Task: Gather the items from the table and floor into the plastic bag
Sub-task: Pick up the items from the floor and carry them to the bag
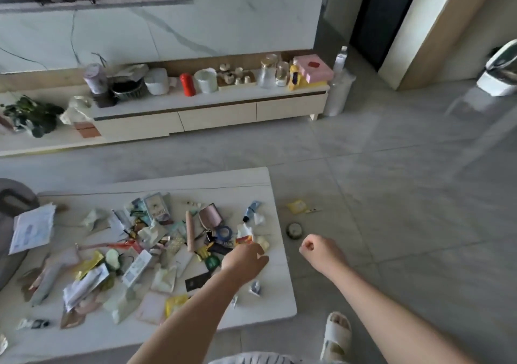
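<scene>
A low white table (251,179) holds a heap of small packets, tubes and papers (145,252). The left hand (246,260) reaches over the heap's right edge, fingers curled; what it grips cannot be told. The right hand (321,252), a closed empty fist, hangs above the floor near one yellow packet (298,205) and one round tin (294,230).

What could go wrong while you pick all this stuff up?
The small pieces by the table edge near the left hand could get knocked off onto the floor. The round tin and yellow packet already on the floor lie close to the slippered foot and might get stepped on or kicked away. Also, no plastic bag shows in this view, so things may pile up in the hands.
</scene>
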The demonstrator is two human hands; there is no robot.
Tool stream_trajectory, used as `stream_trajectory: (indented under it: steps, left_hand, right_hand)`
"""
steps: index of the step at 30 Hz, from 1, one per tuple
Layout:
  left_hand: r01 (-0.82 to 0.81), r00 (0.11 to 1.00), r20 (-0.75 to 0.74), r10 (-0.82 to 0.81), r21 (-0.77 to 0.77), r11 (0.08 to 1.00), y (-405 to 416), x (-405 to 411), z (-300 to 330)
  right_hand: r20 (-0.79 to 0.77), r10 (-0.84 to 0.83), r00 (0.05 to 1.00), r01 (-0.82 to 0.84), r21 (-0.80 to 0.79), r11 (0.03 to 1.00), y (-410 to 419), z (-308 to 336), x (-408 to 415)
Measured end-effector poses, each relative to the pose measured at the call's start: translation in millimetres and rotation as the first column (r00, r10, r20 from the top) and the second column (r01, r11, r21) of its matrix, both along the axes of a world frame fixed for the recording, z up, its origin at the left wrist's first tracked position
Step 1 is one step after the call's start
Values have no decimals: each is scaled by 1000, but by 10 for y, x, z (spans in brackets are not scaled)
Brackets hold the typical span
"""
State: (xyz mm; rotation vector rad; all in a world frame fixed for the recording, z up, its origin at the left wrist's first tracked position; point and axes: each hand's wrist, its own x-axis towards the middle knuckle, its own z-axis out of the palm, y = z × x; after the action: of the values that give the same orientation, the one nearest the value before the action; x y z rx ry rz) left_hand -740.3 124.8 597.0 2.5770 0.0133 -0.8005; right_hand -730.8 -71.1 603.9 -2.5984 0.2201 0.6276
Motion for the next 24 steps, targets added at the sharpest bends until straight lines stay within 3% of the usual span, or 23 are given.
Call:
stream_trajectory:
  steps: [14, 18, 24]
  left_hand:
    - [-181, 977, -103, 185, 49, 982, -1682, 1063, -293]
    - [-309, 940, -145, 310, 29, 951, -1942, 1299, -373]
    - [-245, 951, -169, 258, 91, 965, -2114, 1709, -585]
  right_hand:
    - [-66, 154, 986, -157, -44, 987, -1635, -381, 1389]
    - [-87, 152, 984, -156, -32, 987, -1893, -480, 1737]
    - [-128, 148, 981, -153, -31, 988, -2097, -646, 2252]
